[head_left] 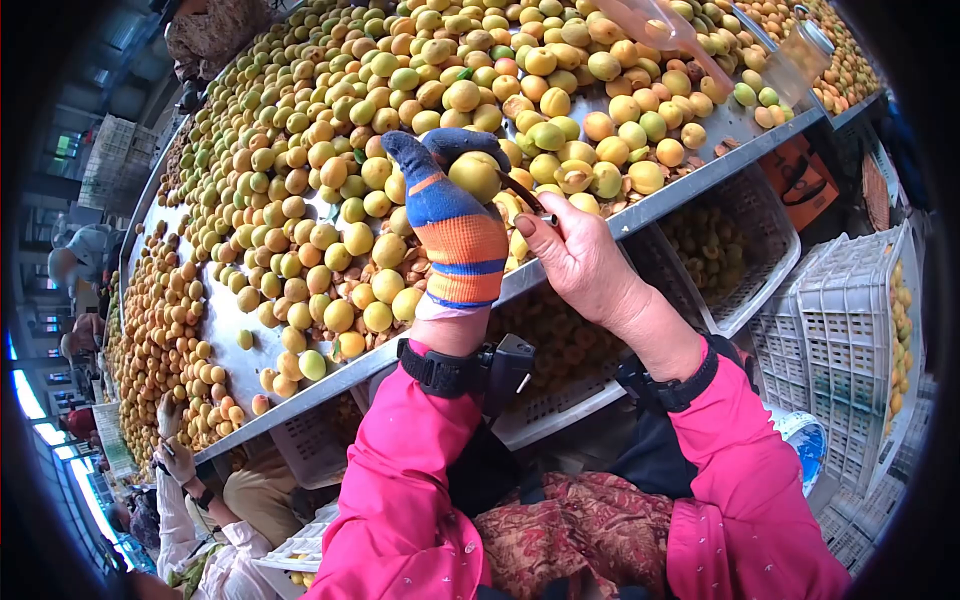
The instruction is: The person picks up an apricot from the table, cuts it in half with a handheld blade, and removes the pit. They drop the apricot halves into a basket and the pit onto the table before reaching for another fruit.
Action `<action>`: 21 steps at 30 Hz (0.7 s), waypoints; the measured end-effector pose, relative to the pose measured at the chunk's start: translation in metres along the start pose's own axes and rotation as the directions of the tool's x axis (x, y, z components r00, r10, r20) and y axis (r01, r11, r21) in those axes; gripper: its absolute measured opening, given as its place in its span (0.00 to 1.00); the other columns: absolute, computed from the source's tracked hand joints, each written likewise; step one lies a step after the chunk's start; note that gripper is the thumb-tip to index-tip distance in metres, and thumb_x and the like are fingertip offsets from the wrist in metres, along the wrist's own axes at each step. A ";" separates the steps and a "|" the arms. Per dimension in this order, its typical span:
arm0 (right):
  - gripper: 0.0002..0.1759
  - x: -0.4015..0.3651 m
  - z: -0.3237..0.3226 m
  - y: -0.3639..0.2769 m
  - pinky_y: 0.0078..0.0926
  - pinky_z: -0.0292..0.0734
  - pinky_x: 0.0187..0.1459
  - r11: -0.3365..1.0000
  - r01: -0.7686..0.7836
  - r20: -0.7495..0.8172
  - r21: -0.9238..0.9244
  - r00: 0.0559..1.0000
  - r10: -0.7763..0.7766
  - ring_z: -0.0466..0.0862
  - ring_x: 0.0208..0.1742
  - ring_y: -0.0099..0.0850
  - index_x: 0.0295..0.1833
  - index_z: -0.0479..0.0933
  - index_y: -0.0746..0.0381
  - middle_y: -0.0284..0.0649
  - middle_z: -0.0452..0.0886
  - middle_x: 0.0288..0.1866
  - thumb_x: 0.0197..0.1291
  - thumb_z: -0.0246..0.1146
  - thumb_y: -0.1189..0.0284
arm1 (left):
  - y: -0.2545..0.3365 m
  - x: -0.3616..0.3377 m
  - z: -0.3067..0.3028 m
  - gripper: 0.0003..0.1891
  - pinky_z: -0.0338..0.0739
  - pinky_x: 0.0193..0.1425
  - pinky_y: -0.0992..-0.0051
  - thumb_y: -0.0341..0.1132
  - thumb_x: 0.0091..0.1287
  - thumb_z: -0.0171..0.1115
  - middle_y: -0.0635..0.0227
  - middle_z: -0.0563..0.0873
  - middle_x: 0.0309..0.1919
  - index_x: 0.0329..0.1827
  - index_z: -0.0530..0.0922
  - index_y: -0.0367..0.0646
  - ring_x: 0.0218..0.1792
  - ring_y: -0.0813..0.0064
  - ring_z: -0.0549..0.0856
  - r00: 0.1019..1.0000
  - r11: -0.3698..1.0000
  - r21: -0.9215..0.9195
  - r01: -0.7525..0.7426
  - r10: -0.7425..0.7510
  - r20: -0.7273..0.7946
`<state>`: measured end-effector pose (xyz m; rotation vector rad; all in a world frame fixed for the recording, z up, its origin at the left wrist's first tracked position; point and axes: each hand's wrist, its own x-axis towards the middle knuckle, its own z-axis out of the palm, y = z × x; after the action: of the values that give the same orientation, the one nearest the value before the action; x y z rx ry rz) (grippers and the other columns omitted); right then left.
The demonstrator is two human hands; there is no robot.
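Note:
My left hand (440, 215), in a blue and orange knit glove, is closed around a yellow-green apricot (474, 176) above the table's front edge. My bare right hand (592, 268) grips a small knife with a curved dark blade (524, 196). The blade's tip reaches the right side of that fruit, and most of the handle is hidden by my fingers. Heaped apricots (330, 175) lie just beyond both hands, some of them split, with loose pits among them.
The metal table edge (740, 150) runs diagonally under my hands. Below it are plastic crates (770, 250) holding fruit, and stacked white crates (840, 330) stand at right. A clear jar (806, 50) is at upper right. At left, another person's hands (178, 458) are near the fruit.

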<state>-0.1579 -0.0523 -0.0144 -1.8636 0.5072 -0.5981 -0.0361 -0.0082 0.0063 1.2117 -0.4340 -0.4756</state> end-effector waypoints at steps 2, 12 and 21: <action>0.18 0.002 -0.001 -0.001 0.37 0.71 0.29 0.999 0.017 -0.037 0.050 0.999 -0.015 0.78 0.29 0.50 0.40 0.70 0.66 0.51 0.75 0.23 0.65 0.54 0.59 | -0.006 0.004 0.004 0.34 0.76 0.33 0.76 0.64 0.67 0.32 0.64 0.80 0.28 0.36 0.75 0.41 0.27 0.71 0.79 0.992 0.947 -0.297 0.125 -0.125 0.019; 0.17 0.002 -0.018 -0.001 0.34 0.70 0.29 0.999 -0.031 -0.132 -0.009 0.991 0.029 0.78 0.28 0.47 0.41 0.70 0.67 0.51 0.76 0.24 0.66 0.53 0.61 | -0.005 -0.008 0.003 0.17 0.73 0.55 0.76 0.36 0.67 0.54 0.62 0.79 0.48 0.56 0.70 0.35 0.49 0.72 0.79 0.943 1.000 0.022 -0.018 0.010 0.334; 0.16 0.001 -0.008 -0.011 0.33 0.73 0.33 0.992 -0.027 -0.149 0.119 0.988 0.045 0.81 0.32 0.44 0.46 0.68 0.68 0.47 0.79 0.30 0.66 0.52 0.64 | -0.012 -0.015 0.006 0.18 0.74 0.50 0.77 0.43 0.69 0.51 0.62 0.81 0.45 0.51 0.72 0.36 0.46 0.73 0.80 0.926 0.987 -0.127 0.099 -0.044 0.374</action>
<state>-0.1617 -0.0548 -0.0010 -1.7031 0.5916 -0.7332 -0.0533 -0.0079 -0.0042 0.9998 -0.6676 -0.7928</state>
